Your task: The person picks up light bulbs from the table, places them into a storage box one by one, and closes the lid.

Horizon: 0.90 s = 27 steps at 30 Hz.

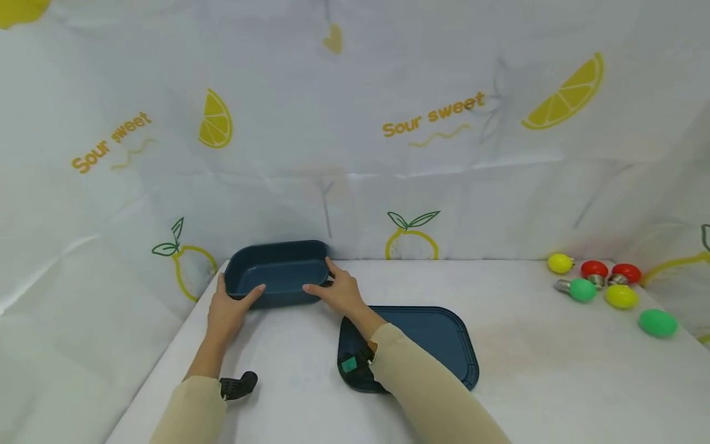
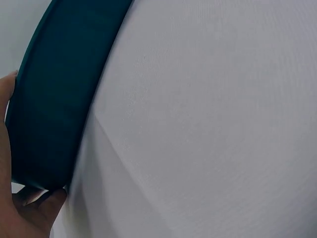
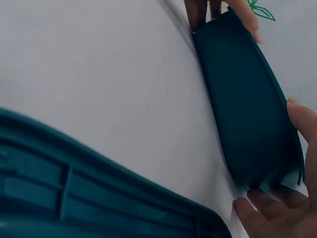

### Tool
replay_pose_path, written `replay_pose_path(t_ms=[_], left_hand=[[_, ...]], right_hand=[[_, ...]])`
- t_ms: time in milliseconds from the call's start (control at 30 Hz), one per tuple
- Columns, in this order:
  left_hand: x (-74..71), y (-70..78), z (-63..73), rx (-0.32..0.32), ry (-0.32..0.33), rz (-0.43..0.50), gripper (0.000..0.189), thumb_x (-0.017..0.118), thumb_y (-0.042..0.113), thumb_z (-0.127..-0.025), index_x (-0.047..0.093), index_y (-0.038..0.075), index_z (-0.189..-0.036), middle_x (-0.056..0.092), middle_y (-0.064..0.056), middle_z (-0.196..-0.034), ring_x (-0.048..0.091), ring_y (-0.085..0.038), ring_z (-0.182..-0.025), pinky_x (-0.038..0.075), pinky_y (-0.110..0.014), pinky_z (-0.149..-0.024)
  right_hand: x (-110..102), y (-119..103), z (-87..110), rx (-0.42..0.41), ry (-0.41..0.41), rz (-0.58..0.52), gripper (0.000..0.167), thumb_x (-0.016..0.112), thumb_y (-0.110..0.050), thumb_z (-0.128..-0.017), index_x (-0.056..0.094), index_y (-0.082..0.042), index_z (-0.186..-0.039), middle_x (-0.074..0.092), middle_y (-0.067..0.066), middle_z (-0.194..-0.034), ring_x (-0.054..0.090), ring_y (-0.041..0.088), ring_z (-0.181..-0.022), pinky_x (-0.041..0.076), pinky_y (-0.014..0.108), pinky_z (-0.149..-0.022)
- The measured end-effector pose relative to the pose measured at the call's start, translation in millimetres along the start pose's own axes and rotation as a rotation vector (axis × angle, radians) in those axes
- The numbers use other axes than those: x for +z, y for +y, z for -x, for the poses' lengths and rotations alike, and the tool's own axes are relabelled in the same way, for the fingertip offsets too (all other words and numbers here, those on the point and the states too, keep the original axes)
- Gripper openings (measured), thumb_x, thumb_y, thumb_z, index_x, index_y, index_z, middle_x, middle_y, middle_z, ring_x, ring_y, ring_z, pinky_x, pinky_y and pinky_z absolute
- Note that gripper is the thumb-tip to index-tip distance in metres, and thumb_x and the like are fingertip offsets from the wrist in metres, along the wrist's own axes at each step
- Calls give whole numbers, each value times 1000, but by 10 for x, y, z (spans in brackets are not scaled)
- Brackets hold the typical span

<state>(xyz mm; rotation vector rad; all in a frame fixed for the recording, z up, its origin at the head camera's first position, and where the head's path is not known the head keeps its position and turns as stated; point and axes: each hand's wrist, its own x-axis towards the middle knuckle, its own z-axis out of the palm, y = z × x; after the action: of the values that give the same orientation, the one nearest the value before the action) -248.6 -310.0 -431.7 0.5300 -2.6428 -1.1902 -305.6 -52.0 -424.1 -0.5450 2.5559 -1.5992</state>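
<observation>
A dark blue oblong plastic box (image 1: pixel 280 274) with rounded corners stands open side up at the back left of the table. My left hand (image 1: pixel 228 311) grips its left end, thumb over the near rim. At the opposite end my right hand (image 1: pixel 339 293) holds the box, with its thumb on the near rim too. In the right wrist view the fingertips (image 3: pixel 267 203) curl under the end of the box (image 3: pixel 247 104). Whether its base touches the table cannot be told. A matching dark blue lid (image 1: pixel 427 339) lies flat under my right forearm, which covers part of it.
Toy-like light bulbs lie at the back right: yellow bulbs (image 1: pixel 621 296), red bulbs (image 1: pixel 594 269) and green bulbs (image 1: pixel 582 290). Another green piece (image 1: pixel 657 322) sits near the right edge. A white printed sheet (image 1: pixel 355 154) hangs behind the table (image 1: pixel 532 370).
</observation>
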Motion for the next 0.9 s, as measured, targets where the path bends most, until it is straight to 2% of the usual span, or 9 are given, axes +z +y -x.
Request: replay_pose_path(t_ms=[367,600,900], left_hand=[[199,145,83,45,4,-5,121,65,68,-87,-7,7,-162,16,-33,-164,24,-51,-150,28,-65,-120],[305,253,152,50,0,7,121,66,68,-86,-6,9,-163,18,-33,-164,27,-50,-149,30,-65,-118],[471,426,226,51,-12,-2,123,68,70,-83,-3,10,-164,23,-35,-161,33,-53,-144,34,-66,-115]], right_hand=[[-219,99,118,17,22,-36,89,76,-38,-89,29,-12,-160,37,17,-162,58,36,-133,53,48,-105],[-372,170,189,20,25,-8,90,75,-39,-90,27,-10,-161,41,24,-158,59,37,-132,54,47,-103],[-584,270,295,49,42,-2,89,75,-39,-90,27,-13,-161,43,24,-156,58,37,-132,54,47,-103]])
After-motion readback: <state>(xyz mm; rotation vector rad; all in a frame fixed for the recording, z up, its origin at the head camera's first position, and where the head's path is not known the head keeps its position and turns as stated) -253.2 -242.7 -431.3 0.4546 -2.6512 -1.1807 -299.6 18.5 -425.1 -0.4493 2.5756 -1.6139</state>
